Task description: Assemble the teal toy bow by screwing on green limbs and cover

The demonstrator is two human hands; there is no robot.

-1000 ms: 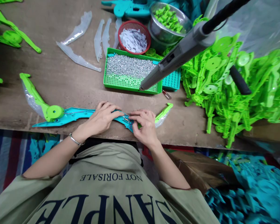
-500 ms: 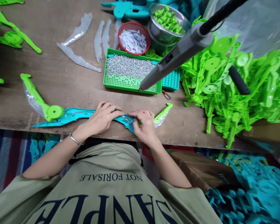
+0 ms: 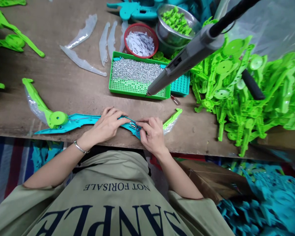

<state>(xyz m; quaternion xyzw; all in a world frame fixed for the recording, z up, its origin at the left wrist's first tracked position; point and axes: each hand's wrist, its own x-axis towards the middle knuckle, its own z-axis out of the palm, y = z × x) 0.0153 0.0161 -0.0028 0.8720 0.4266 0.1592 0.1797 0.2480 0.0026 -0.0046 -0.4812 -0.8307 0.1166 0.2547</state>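
Note:
A blue plastic toy bow half-shell [image 3: 82,119] lies along the table's front edge, its inside facing up. A green limb with a clear plastic piece [image 3: 56,118] is joined at its left; another green limb [image 3: 172,118] shows past my right hand. My left hand [image 3: 108,124] is closed over the middle of the shell, fingertips at its far edge. My right hand [image 3: 151,132] has its fingers bent and pinched at the right part, beside a small metallic component [image 3: 133,125] and thin wires. What lies between those fingertips is too small to make out.
A green tray [image 3: 127,87] of small screws stands ahead, with a grey electric screwdriver [image 3: 182,62] hanging over it. Behind are a red basket [image 3: 127,29] of white strips and a metal bowl [image 3: 159,23] of green pieces. Green limbs [image 3: 236,82] are heaped at right.
My right hand's fingers have shifted slightly and bent more at the wired part of the shell. My left hand and the toy bow stay nearly in place.

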